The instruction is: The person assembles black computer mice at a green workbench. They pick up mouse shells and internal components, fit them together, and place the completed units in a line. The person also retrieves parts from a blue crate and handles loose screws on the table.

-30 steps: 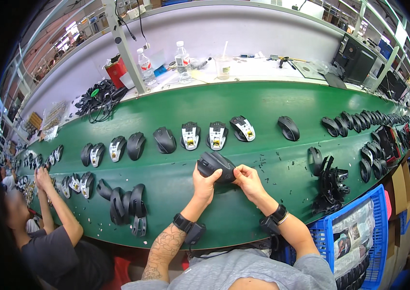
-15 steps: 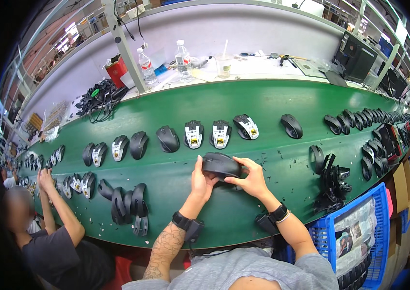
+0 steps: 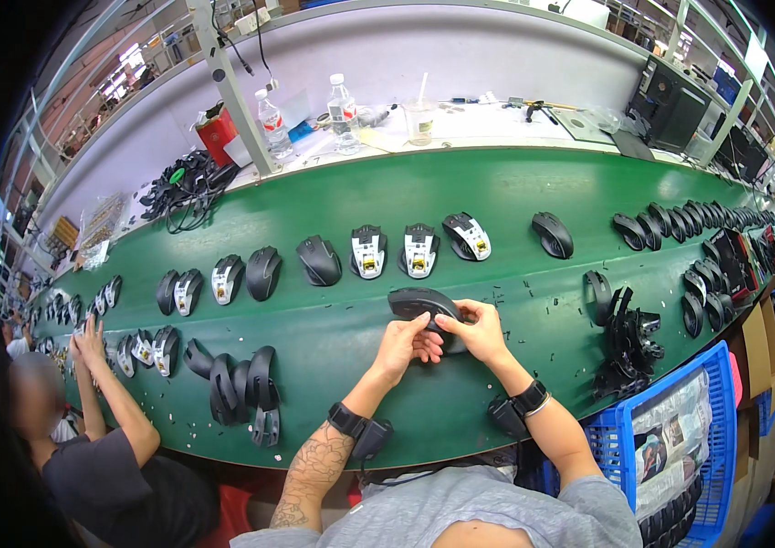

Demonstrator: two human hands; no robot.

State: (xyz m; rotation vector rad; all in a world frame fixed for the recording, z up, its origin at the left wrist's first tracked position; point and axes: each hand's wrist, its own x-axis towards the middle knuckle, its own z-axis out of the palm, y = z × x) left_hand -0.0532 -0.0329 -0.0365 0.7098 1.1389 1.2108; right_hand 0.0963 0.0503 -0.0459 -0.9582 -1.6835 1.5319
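A black computer mouse (image 3: 417, 300) is held above the green bench in front of me, turned sideways. My right hand (image 3: 481, 331) is closed around its right end, with the thumb pressed to the near side. My left hand (image 3: 408, 345) grips it from the near left, thumb on the near side close to the right thumb, fingers curled below. The mouse's underside is hidden. Beyond my hands stand two mice with white inner frames showing, a left open mouse (image 3: 368, 252) and a right open mouse (image 3: 419, 251). A covered black mouse (image 3: 318, 261) sits left of them.
Curved black shells (image 3: 243, 384) lie at left, and a heap of black parts (image 3: 627, 342) at right. A blue basket (image 3: 723, 429) stands by the bench's right edge. A co-worker's hands (image 3: 88, 345) are at far left. Bottles (image 3: 343, 114) stand on the back shelf.
My left hand has shifted right and nearer the right hand, from the mouse's left end to its near side. The mouse has turned and tilted slightly. The co-worker's hands have opened out.
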